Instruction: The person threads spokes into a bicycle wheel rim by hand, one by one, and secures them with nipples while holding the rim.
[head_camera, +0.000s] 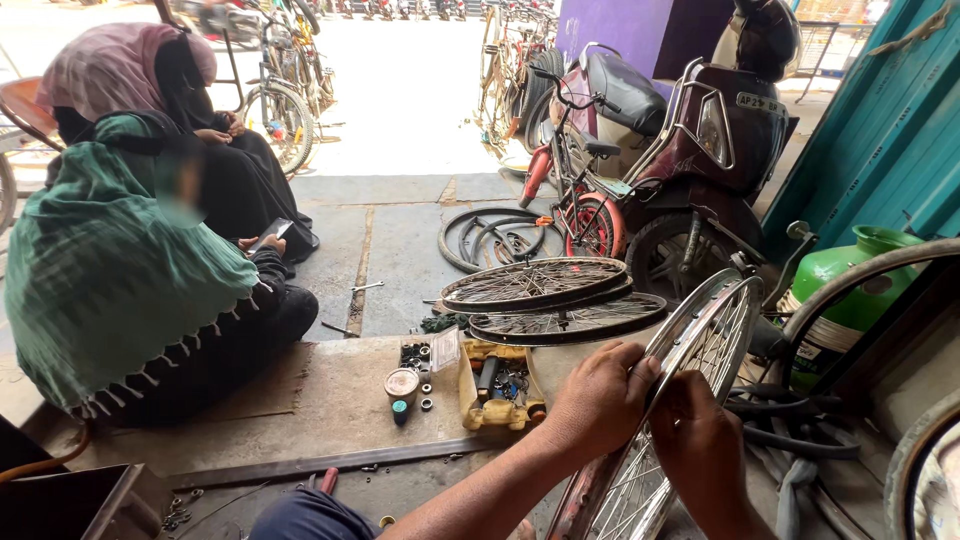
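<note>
Gripping a shiny spoked wheel rim (700, 330), left hand (598, 400) fingers closed, right hand (700, 440) likewise

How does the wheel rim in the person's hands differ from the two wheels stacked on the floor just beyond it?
The held wheel rim stands upright on edge, gripped by the left hand and right hand; the stacked wheels lie flat, untouched. The held rim is shiny bare metal; the stacked wheels look darker, with what seem to be black tyres around them. The held rim is partly cut off by the frame's bottom edge; the stacked wheels show whole. Both have thin wire spokes.
</note>
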